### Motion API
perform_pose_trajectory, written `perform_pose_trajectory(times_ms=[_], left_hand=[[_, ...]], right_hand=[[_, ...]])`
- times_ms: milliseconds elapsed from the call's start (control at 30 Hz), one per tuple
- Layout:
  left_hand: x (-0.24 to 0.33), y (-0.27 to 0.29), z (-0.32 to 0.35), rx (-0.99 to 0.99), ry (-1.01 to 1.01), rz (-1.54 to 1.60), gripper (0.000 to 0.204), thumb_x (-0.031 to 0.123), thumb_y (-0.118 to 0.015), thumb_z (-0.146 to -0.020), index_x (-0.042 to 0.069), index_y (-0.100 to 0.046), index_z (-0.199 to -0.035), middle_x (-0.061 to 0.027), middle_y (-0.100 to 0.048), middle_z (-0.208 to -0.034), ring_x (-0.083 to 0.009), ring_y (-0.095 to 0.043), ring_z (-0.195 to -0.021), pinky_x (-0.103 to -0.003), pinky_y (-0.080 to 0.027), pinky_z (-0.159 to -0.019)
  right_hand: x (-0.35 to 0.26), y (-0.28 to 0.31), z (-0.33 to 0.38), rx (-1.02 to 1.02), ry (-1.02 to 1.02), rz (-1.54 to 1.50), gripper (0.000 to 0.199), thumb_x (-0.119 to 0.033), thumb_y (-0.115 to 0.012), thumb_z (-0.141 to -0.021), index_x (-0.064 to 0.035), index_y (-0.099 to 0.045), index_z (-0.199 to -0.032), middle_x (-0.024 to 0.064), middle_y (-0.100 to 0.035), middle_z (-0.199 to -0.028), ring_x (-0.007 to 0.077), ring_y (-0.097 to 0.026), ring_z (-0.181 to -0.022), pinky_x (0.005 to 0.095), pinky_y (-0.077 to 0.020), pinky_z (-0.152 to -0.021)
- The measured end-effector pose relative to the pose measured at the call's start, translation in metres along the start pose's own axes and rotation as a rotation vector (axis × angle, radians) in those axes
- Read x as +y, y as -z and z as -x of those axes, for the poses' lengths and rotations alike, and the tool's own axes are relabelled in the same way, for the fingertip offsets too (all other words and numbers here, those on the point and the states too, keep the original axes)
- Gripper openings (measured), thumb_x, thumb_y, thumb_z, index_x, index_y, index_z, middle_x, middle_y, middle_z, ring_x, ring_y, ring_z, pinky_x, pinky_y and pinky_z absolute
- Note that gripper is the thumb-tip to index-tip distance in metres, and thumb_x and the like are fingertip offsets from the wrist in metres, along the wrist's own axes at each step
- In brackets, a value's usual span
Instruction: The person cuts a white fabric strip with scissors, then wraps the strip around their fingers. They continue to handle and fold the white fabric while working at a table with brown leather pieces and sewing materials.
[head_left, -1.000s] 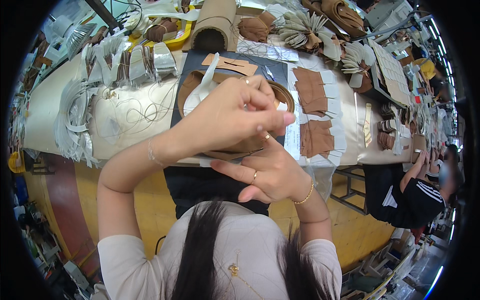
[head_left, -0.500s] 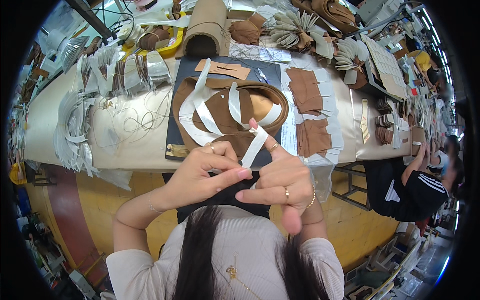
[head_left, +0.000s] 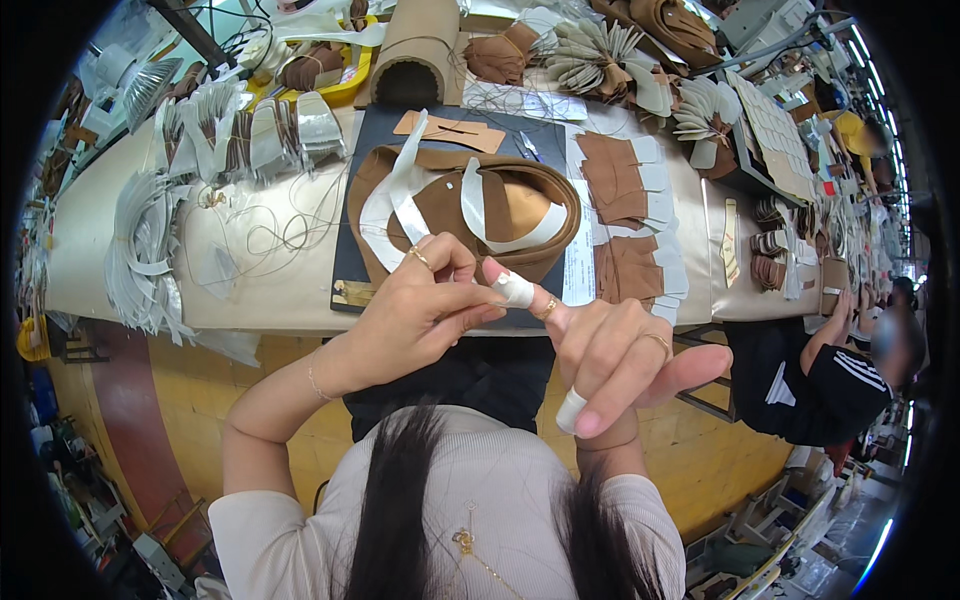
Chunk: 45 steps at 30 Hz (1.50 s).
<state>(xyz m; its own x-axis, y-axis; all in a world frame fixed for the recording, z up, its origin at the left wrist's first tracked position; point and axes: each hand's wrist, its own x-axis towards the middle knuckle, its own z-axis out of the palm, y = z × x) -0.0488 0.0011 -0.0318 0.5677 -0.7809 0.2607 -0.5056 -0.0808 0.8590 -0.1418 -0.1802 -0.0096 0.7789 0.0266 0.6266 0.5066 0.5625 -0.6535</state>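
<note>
My left hand (head_left: 420, 305) pinches the end of a white tape strip (head_left: 514, 290) between thumb and fingers. The strip is wound around the outstretched index finger of my right hand (head_left: 610, 350). Some of my right fingers are curled, and another wears a white wrap (head_left: 571, 411); this hand grips nothing. Just beyond my hands, a thick coil of brown strap-like material (head_left: 420, 190) lies on a dark board (head_left: 480, 118). White strips (head_left: 476, 205) rest over and inside the coil, around a tan round piece (head_left: 526, 208).
White strips (head_left: 140, 255) are bundled at the left of the table. Brown pieces with pale backing (head_left: 612, 180) lie in rows right of the board. A brown roll (head_left: 417, 50) stands behind it. Thread (head_left: 300, 235) trails over the tabletop. A person in black (head_left: 815, 380) sits at the right.
The tape that stretched between my hands is now wrapped around my right index finger. My left hand has moved up against that finger, and my right hand has shifted right and turned.
</note>
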Motion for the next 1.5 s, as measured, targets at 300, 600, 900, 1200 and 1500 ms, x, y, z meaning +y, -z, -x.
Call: perform_pose_trajectory(times_ms=[300,600,900,1200,1500], left_hand=[[0.004,0.023,0.003,-0.346,0.000,0.223,0.011,0.015,-0.071,-0.082,0.006,-0.073,-0.088,-0.0055,-0.047,-0.068,-0.0193,-0.049,-0.064,-0.032,-0.039,-0.060],[-0.007,0.020,-0.010,-0.177,-0.016,-0.067,0.021,0.008,-0.065,-0.082,0.012,-0.072,-0.102,-0.0055,-0.066,-0.072,-0.0164,-0.057,-0.060,-0.030,-0.044,-0.060],[0.014,0.047,-0.044,-0.353,0.255,0.454,0.028,0.002,-0.060,-0.085,0.001,-0.068,-0.111,-0.0047,-0.069,-0.081,-0.0054,-0.060,-0.064,-0.021,-0.051,-0.061],[0.029,0.040,-0.051,-0.259,-0.113,0.152,0.045,-0.001,-0.060,-0.080,0.009,-0.061,-0.124,-0.0079,-0.069,-0.082,-0.0177,-0.064,-0.064,-0.029,-0.052,-0.063],[0.015,-0.008,-0.003,0.132,-0.430,0.242,0.079,-0.012,-0.063,-0.072,0.005,-0.033,-0.143,-0.0111,-0.069,-0.104,-0.0266,-0.065,-0.090,-0.036,-0.049,-0.088]], right_hand=[[0.004,0.003,-0.005,-0.026,0.001,0.128,0.091,-0.061,-0.009,-0.096,0.0028,-0.067,-0.067,0.0080,-0.057,-0.051,0.0168,-0.045,-0.037,0.0788,0.0035,-0.100],[0.006,0.000,0.001,-0.083,-0.013,-0.227,0.099,-0.064,-0.001,-0.092,0.0053,-0.070,-0.072,0.0094,-0.056,-0.050,0.0180,-0.044,-0.036,0.0549,-0.0255,-0.108],[0.000,-0.016,0.001,-0.116,-0.194,0.066,0.098,-0.065,-0.005,-0.093,0.0055,-0.069,-0.070,0.0049,-0.048,-0.044,0.0148,-0.038,-0.034,0.0521,-0.0226,-0.111],[0.003,-0.008,0.004,-0.184,-0.309,0.370,0.094,-0.071,-0.013,-0.090,0.0002,-0.073,-0.080,0.0010,-0.041,-0.047,0.0157,-0.039,-0.039,0.0477,-0.0392,-0.091],[0.006,-0.002,-0.004,-0.021,-0.010,0.355,0.092,-0.060,-0.007,-0.096,0.0016,-0.068,-0.063,0.0031,-0.044,-0.042,0.0132,-0.038,-0.035,0.0652,-0.0274,-0.104]])
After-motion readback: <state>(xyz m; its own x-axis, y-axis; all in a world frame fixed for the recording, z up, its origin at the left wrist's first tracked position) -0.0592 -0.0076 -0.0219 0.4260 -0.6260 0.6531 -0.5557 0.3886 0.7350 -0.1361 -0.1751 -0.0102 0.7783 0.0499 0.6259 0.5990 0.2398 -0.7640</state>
